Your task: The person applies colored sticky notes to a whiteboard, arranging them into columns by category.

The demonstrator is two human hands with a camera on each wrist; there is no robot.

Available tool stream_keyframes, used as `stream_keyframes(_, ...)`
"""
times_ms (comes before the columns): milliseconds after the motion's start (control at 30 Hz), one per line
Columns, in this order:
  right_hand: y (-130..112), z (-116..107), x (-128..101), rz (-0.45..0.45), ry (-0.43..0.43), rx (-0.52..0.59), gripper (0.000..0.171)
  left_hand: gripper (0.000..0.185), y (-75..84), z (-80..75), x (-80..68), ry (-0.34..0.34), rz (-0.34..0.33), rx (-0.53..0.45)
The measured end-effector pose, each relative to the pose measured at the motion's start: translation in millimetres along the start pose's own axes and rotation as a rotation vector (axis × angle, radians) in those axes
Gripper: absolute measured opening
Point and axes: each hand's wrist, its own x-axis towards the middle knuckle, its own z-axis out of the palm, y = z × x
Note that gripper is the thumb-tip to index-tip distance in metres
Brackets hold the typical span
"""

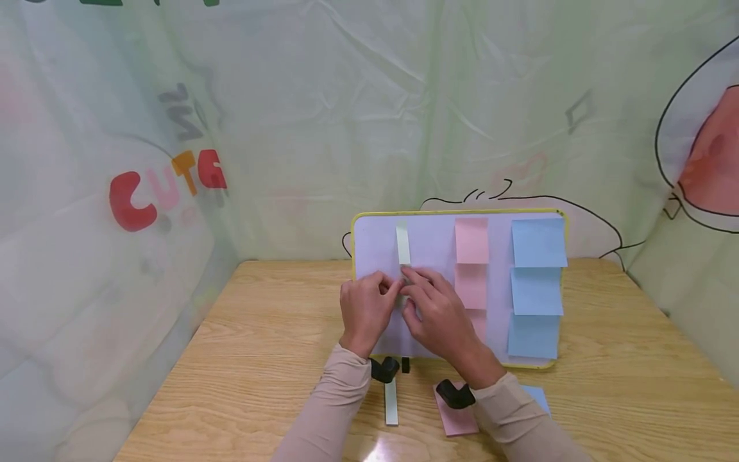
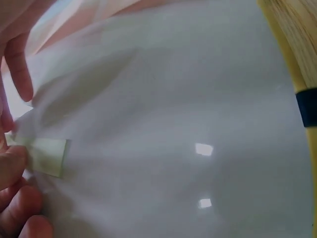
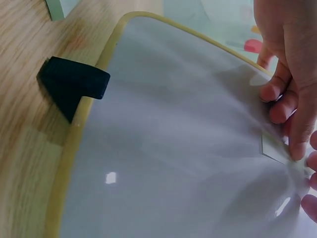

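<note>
A whiteboard [image 1: 430,282] with a yellow rim stands tilted on the table. One pale green sticky note strip [image 1: 403,244] hangs on its left part. Just below, my left hand [image 1: 367,309] pinches another pale green strip [image 2: 48,156], thumb and finger at its upper part; its lower end shows in both wrist views. My right hand [image 1: 441,314] is beside it, its fingertips at the board near the lower end of the hanging strip and its thumb apart. Those fingertips partly hide the held strip in the head view.
Pink sticky notes [image 1: 471,240] and blue sticky notes [image 1: 539,242] hang in columns on the board's right side. On the table in front lie a pale green pad [image 1: 391,404], a pink pad [image 1: 460,420] and a blue pad [image 1: 538,398]. Black feet [image 3: 74,77] support the board's lower edge.
</note>
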Motion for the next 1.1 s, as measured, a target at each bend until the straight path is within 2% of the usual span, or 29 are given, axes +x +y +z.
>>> stream_keyframes(133, 1, 1, 2, -0.003, -0.018, -0.005, 0.012, 0.020, -1.4, 1.3, -0.8, 0.015, 0.029, 0.023)
stream_keyframes(267, 0, 1, 2, -0.002, -0.040, -0.029, 0.016, 0.020, -1.8, 1.5, -2.1, 0.016, 0.046, 0.034)
stream_keyframes(433, 1, 0, -1, 0.038, -0.046, -0.112, 0.022, 0.027, -3.6, 0.7, -2.5, -0.003, 0.060, 0.038)
stream_keyframes(600, 0, -4, -2, 0.057, -0.028, -0.188, 0.018, 0.030, -6.3, 0.3, -2.6, -0.007, 0.074, 0.052)
stream_keyframes(767, -2, -4, 1, -0.021, -0.020, -0.166, 0.020, 0.028, -8.5, -1.7, -3.0, -0.018, 0.101, 0.070)
stream_keyframes(933, 1, -1, 5, -0.131, -0.079, -0.143, 0.025, 0.026, -10.4, -2.5, -3.8, -0.040, 0.132, 0.105)
stream_keyframes(1100, 5, -1, 5, -0.146, -0.097, -0.194, 0.025, 0.028, -13.0, -2.3, -3.1, -0.045, 0.140, 0.081)
